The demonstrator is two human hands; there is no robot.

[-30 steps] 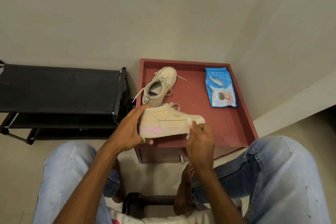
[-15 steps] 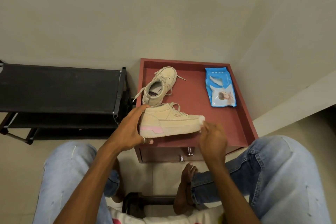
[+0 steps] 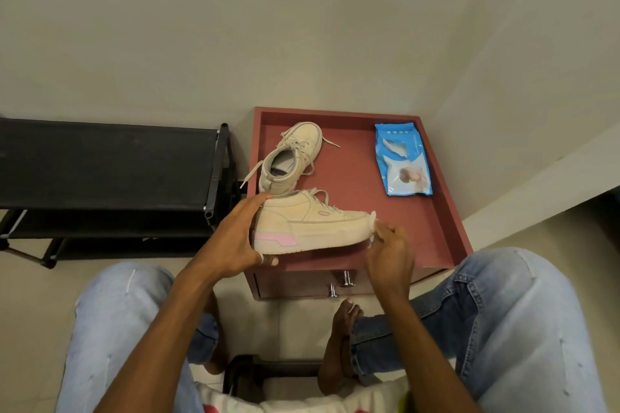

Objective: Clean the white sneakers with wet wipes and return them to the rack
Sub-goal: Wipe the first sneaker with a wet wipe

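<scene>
Sneaker [image 3: 310,224] in left hand [image 3: 231,238] grip, wipe [image 3: 371,228] pinched in right hand [image 3: 391,253], over red tray [image 3: 446,211].

Heel of held sneaker [image 3: 312,225] hidden behind left hand [image 3: 235,238]. Wet wipe [image 3: 371,223] mostly buried in right hand [image 3: 391,253] grip at toe. Rack [image 3: 107,164] cut off at left edge. Wipes pack [image 3: 402,159] print too small to read.

Plain beige wall [image 3: 302,27] and floor [image 3: 33,295] — red cabinet [image 3: 446,228] in the corner.
</scene>
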